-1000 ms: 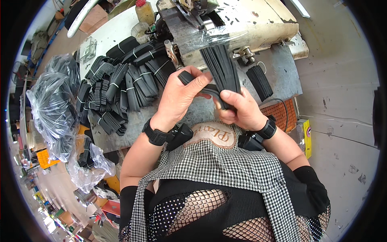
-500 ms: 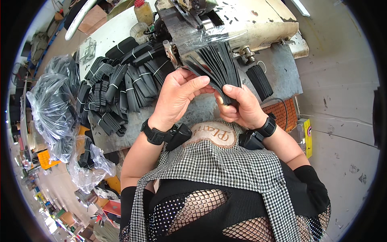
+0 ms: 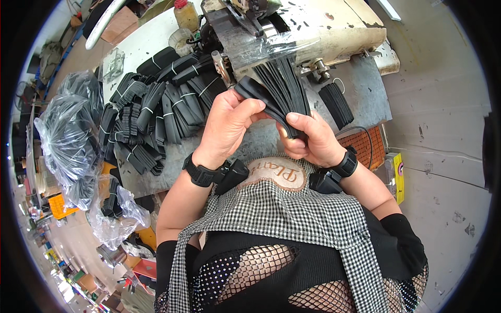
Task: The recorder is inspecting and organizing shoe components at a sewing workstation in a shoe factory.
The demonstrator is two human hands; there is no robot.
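A fanned stack of flat black strips (image 3: 284, 86) is held up in front of my chest, its far ends spread apart. My right hand (image 3: 315, 134) grips the gathered near end, thumb on top and fingers curled beneath. At the stack's left side, my left hand (image 3: 227, 122) pinches a few strips that stand away from the others, bent outward. Their exact number I cannot make out. Left of my hands lies a heap of tied black strip bundles (image 3: 156, 107), many with a pale band. Another tied bundle (image 3: 336, 106) rests on the table to the right.
A machine (image 3: 313, 47) with a worn cream body stands just beyond my hands, clear film over its near edge. Clear plastic bags (image 3: 70, 130) of black strips are at the left. A red-capped bottle (image 3: 186, 15) stands at the back. The grey table (image 3: 368, 94) meets a wall area at right.
My left hand has drawn a few strips leftward from the fan, and their ends now fold over more. The right hand keeps its grip in nearly the same place.
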